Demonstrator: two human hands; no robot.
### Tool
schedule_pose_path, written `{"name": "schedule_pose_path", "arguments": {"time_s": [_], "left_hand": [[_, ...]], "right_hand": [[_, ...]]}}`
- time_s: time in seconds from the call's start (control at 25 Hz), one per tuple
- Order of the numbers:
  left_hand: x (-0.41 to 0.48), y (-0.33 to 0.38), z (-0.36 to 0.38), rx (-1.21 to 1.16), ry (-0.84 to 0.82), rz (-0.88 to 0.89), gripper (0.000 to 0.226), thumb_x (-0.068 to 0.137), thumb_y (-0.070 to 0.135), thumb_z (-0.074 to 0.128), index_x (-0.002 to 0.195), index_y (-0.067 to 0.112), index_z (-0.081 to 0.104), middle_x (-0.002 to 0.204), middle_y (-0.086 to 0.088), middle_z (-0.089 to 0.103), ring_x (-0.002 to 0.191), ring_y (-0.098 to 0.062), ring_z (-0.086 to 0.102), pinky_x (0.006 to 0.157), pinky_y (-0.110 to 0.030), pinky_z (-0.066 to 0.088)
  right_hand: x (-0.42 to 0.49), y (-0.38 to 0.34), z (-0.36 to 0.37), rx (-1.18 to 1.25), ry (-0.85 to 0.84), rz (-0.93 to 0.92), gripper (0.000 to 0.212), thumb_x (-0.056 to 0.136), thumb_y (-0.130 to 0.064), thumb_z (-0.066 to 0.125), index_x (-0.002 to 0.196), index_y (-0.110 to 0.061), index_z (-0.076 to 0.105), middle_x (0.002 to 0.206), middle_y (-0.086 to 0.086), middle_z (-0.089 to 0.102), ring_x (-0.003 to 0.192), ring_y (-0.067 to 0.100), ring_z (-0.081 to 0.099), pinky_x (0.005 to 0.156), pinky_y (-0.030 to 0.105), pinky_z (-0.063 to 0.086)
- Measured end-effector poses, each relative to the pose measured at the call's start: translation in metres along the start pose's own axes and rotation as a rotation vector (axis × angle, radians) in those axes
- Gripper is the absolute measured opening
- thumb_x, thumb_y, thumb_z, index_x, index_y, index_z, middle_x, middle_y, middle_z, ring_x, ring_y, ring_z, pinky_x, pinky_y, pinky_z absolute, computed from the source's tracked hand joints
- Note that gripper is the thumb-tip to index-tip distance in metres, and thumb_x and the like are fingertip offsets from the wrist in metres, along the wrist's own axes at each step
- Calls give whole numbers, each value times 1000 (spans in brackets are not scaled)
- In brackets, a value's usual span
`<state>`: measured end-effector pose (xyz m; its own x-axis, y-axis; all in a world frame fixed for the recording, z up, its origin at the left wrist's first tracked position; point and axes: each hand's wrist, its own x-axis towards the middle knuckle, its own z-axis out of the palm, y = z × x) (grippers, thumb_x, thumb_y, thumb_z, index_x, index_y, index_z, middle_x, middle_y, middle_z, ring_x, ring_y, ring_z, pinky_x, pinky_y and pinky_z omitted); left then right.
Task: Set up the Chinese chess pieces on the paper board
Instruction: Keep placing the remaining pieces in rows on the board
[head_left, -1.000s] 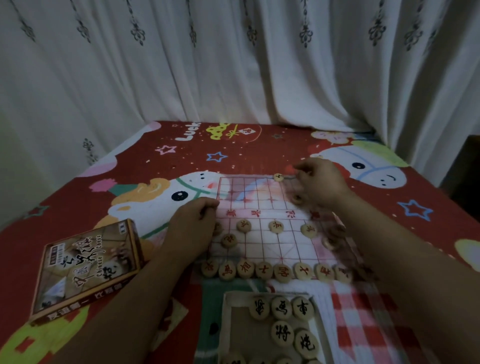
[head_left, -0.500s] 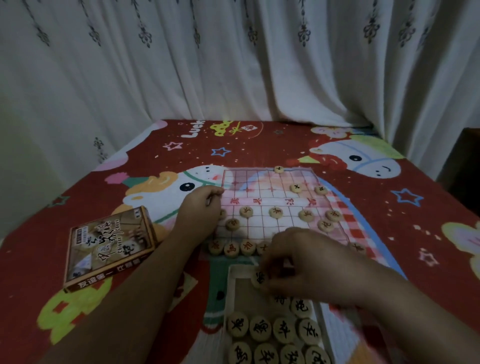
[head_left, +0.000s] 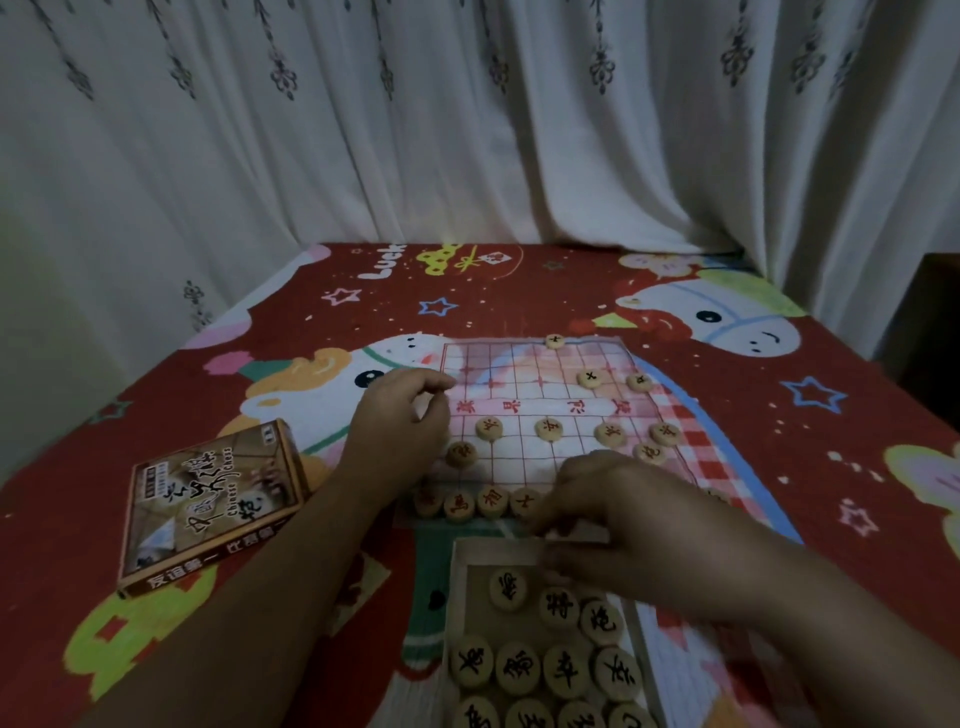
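- Right hand (head_left: 613, 512) is edging up from inside the shallow pale tray (head_left: 458, 597) to its far rim; its curled fingers are hiding whether it is holding a piece (cannot tell).
- Left hand (head_left: 400, 421) is staying on the left edge of the thin pink-gridded paper board (head_left: 519, 462); it is loosely curled, gripping nothing visible.
- Round pale wooden discs with red characters (head_left: 491, 501) are lining the board's near edge; black-lettered discs (head_left: 558, 605) are lying in the tray.

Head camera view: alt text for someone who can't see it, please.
A person's right hand curls over the far edge of a tray of black-lettered chess pieces; the left hand rests at the paper board's left edge. Red-lettered pieces stand on the board's near half, three black-lettered ones beyond.
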<state>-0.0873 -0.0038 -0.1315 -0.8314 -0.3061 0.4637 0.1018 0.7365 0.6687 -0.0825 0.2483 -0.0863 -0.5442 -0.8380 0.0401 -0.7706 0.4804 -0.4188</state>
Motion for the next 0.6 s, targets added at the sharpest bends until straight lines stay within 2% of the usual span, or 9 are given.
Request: {"name": "schedule_pose_path", "arguments": {"time_s": [0.08, 0.16, 0.28, 0.48, 0.6], "left_hand": [[-4, 16, -14, 30, -185, 141, 14, 90, 13, 60, 97, 22, 68, 91, 11, 63, 86, -5, 60, 77, -28, 53], [-11, 38, -28, 82, -502, 209, 12, 88, 23, 65, 100, 25, 69, 91, 12, 63, 83, -3, 59, 73, -21, 51], [-25, 70, -36, 139, -793, 278, 18, 84, 38, 70, 101, 31, 68, 90, 15, 62, 83, -1, 58, 73, -20, 51], [-39, 96, -36, 413, -964, 299, 40, 79, 46, 71, 115, 31, 63, 106, 14, 58, 94, -3, 54, 85, -27, 50], [-44, 97, -35, 493, -991, 314, 39, 80, 44, 72, 114, 29, 61, 108, 9, 62, 100, -10, 59, 87, -32, 51]], "right_hand": [[-2, 5, -10, -12, -74, 54, 26, 90, -35, 68, 115, -40, 69, 96, -20, 56, 92, -3, 53, 78, 21, 49], [-3, 5, -12, -16, -149, 75, 30, 88, -32, 70, 116, -41, 68, 95, -19, 56, 88, -1, 55, 75, 25, 51], [-5, 2, -13, -12, -141, 80, 21, 85, -32, 73, 104, -38, 68, 94, -17, 59, 87, 1, 57, 74, 27, 52], [-8, 2, -15, -111, -206, 158, 12, 85, -34, 71, 97, -31, 70, 92, -5, 67, 81, 8, 63, 72, 32, 57], [-8, 2, -12, -184, -221, 187, 8, 86, -33, 70, 92, -29, 68, 83, -7, 65, 70, 5, 59, 55, 20, 45]]}}
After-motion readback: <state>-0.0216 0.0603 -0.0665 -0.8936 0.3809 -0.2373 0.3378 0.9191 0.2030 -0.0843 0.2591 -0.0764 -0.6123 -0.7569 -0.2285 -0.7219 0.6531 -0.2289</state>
